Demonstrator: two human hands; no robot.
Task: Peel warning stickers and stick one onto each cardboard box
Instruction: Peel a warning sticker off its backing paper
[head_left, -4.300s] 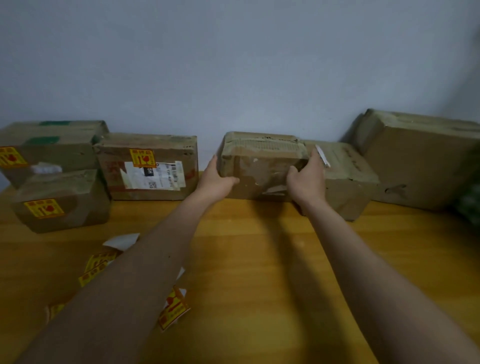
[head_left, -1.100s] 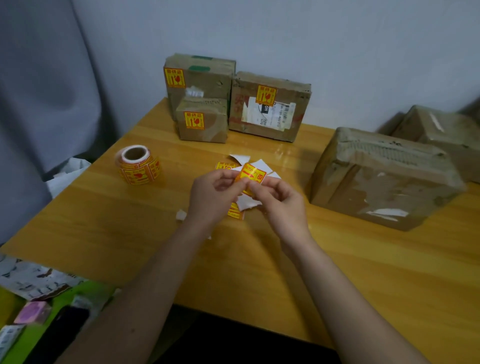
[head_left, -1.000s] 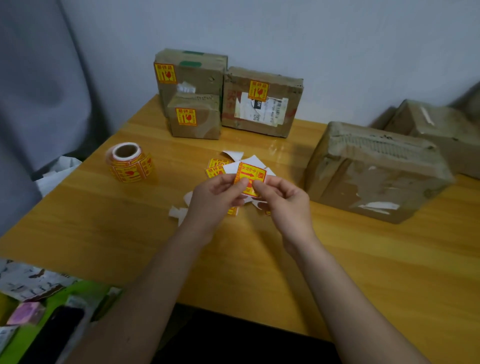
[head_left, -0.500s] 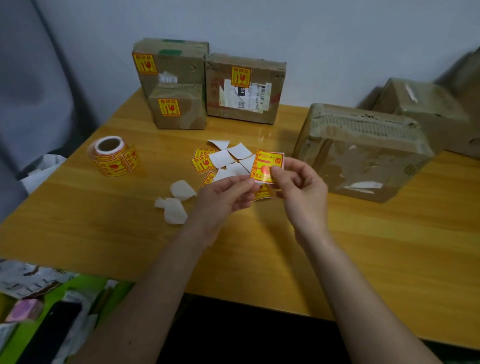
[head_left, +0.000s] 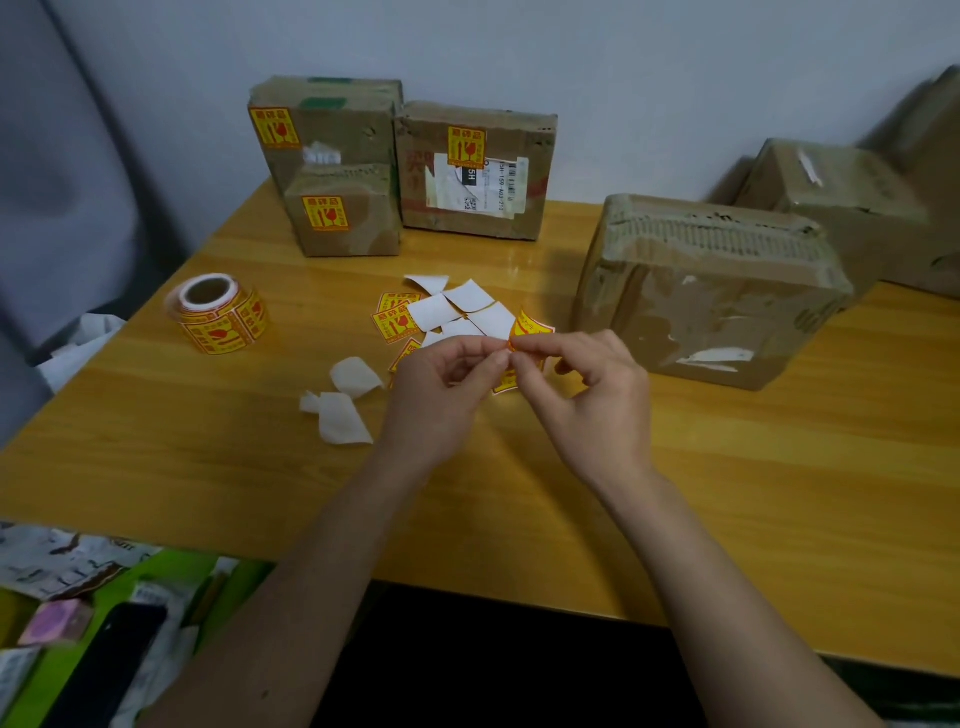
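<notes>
1. Left hand (head_left: 447, 384) and right hand (head_left: 587, 395) both pinched one warning sticker (head_left: 527, 332) above the table (head_left: 727, 493), just beside the unlabelled box (head_left: 706, 291);
2. Likely faults: the film curling onto itself; tearing at the pinched corner.

– What can be read on the shipping label (head_left: 475, 183) of the rear middle box (head_left: 475, 171)?
– "5H" is seen on a black patch, with "A02-210" printed sideways.
– And the yellow stickers (head_left: 396, 318)?
– Red characters are printed, too small to be read.
</notes>
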